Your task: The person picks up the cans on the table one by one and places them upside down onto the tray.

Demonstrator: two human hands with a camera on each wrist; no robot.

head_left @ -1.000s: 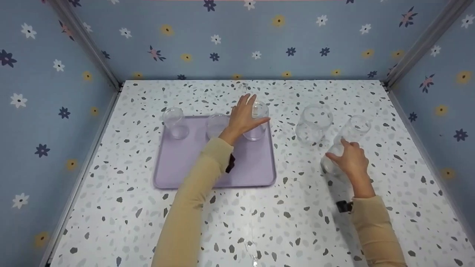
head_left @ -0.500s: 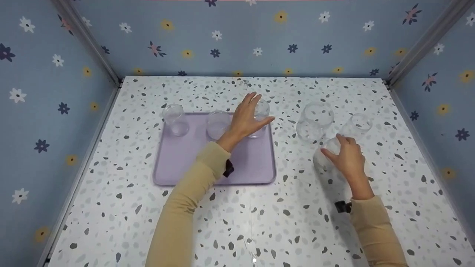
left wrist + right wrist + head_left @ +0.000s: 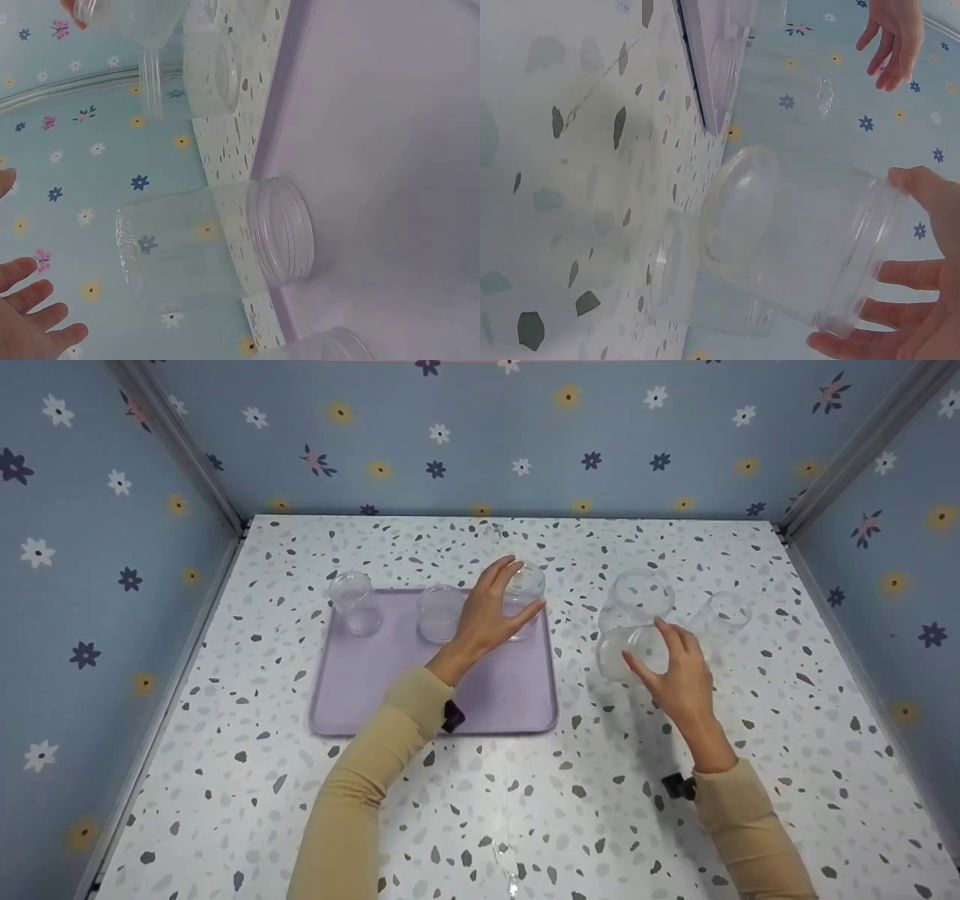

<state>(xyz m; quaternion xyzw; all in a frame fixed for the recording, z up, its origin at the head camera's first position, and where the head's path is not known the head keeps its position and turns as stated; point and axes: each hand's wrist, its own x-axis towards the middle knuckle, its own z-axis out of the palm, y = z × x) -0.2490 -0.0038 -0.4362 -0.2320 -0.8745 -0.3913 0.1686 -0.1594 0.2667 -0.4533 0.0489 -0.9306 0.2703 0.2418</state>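
My right hand (image 3: 679, 682) grips a clear plastic jar (image 3: 626, 654) near its ridged end, thumb on one side and fingers on the other. This jar (image 3: 802, 232) is tilted, its smooth round end facing away from the palm in the right wrist view. My left hand (image 3: 484, 611) hovers over the purple tray (image 3: 390, 682) with its fingers spread. Beside it, at the tray's back right, stands another clear jar (image 3: 527, 581). The left wrist view shows a gap between the left hand's fingers (image 3: 34, 300) and that jar (image 3: 195, 240).
Two more clear jars stand on the tray, one at its back left corner (image 3: 352, 594) and one mid-back (image 3: 439, 615). Right of the tray, a wide jar (image 3: 641, 591) and a narrower jar (image 3: 726, 611) stand on the speckled table (image 3: 480, 810). Flowered walls (image 3: 480, 435) enclose the table.
My right hand has carried its jar leftward and away from me, closer to the wide jar. My left hand has stayed over the tray's back right with only a slight shift.
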